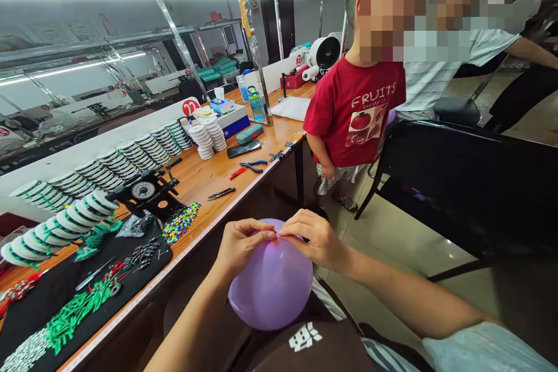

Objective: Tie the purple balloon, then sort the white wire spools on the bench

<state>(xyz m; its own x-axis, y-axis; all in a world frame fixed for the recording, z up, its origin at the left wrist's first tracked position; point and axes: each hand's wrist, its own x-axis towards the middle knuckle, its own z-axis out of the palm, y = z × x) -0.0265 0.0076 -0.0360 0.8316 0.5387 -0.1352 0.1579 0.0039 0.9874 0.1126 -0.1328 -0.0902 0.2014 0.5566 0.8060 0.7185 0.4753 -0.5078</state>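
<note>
A round, inflated purple balloon (272,288) rests over my lap, its neck turned up between my fingertips. My left hand (243,244) pinches at the neck with thumb and forefinger, the other fingers curled. From the other side my right hand (320,239) also pinches the neck, its fingertips almost meeting those of the left. The fingers cover most of the neck, so whether it is knotted cannot be seen. Below the balloon lies a brown apron (300,354) with white lettering.
Along the left runs a wooden workbench (200,186) with stacked white spools (131,154), a black winding device (150,195), coloured beads (182,222), pliers (253,166), a phone (244,149) and green cords (82,305). A person in a red shirt (355,110) stands ahead. A black chair (471,186) is at right.
</note>
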